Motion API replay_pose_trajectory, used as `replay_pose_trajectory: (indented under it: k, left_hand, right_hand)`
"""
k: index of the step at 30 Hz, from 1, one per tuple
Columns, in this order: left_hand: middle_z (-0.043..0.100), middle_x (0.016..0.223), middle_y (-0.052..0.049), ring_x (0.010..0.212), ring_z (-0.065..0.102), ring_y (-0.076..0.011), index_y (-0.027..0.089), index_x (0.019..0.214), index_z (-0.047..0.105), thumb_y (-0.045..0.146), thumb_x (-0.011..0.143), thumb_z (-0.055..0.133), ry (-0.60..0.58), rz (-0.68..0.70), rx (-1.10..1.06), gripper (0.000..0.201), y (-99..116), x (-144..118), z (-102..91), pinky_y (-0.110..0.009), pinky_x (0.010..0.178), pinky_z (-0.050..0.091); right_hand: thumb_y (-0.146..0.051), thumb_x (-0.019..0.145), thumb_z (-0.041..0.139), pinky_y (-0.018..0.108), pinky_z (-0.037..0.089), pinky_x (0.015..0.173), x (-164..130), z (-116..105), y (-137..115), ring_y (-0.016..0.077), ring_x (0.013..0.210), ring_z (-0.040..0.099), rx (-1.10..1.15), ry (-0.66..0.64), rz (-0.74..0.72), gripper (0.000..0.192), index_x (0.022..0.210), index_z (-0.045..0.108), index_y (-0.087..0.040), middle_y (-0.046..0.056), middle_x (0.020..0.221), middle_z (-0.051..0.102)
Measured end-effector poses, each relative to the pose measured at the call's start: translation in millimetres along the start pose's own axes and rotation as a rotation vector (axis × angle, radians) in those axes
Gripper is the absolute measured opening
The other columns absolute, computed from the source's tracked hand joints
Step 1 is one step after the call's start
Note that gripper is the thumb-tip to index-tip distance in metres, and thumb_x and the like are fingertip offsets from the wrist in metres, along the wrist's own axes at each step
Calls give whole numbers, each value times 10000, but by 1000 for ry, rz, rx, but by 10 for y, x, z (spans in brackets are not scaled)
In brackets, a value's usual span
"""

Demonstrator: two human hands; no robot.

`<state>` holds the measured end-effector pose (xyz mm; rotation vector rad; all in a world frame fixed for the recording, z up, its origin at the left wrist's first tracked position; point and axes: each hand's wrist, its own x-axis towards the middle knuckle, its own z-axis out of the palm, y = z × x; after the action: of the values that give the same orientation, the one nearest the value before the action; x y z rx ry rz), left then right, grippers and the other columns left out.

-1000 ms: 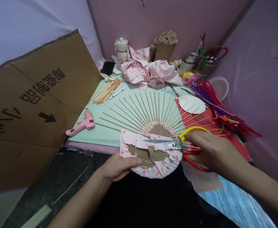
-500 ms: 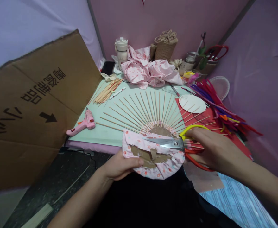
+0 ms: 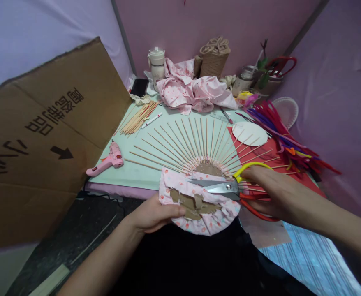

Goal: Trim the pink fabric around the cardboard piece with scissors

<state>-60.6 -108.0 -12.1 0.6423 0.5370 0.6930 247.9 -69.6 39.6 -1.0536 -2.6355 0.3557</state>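
My left hand (image 3: 154, 216) grips the lower left edge of a half-round cardboard base (image 3: 193, 203) wrapped in pink floral fabric (image 3: 208, 220). Wooden skewers (image 3: 180, 142) fan out from that base over the pale green table (image 3: 134, 172). In my right hand (image 3: 276, 191) are scissors (image 3: 220, 187) with a yellow and a red handle. Their blades are slightly apart and lie over the fabric's upper edge, pointing left.
A big cardboard sheet (image 3: 45, 135) leans at the left. On the table lie a pink glue gun (image 3: 106, 160), a skewer bundle (image 3: 139, 117), crumpled pink cloth (image 3: 193, 90), a white disc (image 3: 250, 133) on red paper (image 3: 276, 158), and pipe cleaners (image 3: 279, 131).
The fan base has shifted slightly right and down with my left hand. The scissor blades have opened a little wider over the fabric edge.
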Motion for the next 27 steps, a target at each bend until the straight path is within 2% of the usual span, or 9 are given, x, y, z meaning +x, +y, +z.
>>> replay_pose_trajectory:
  k: [6,11,19,27]
  left_hand:
    - [721,1151,-153,1087,670,-296,160,1147,718,169,742,757,-46,0,-6,407,-48,45,92,-379,940,524]
    - [731,1127,-147,1079,676,-287,176,1183,701,155,740,760,-52,15,-36,447,-92,65,142,-346,900,545]
    - [733,1113,-163,1060,684,-297,153,1175,703,164,723,770,-48,-22,-65,457,-100,57,106,-340,873,556]
    - [731,1119,-158,1016,700,-261,142,1124,725,171,692,790,-53,-78,-70,437,-101,68,61,-313,885,546]
  right_hand:
    - [-232,862,583,296,488,695,5,105,-8,206,863,625,-54,0,-17,209,1057,515,-197,96,1004,634]
    - [-297,897,577,295,476,671,29,146,-11,209,835,617,-88,3,-30,168,1024,550,-192,97,959,646]
    - [-342,980,447,263,457,607,18,120,-34,189,765,643,-178,73,-95,207,962,572,-179,99,889,675]
    - [-315,911,532,274,440,590,54,106,-55,188,708,621,-150,86,-43,166,983,541,-166,80,837,644]
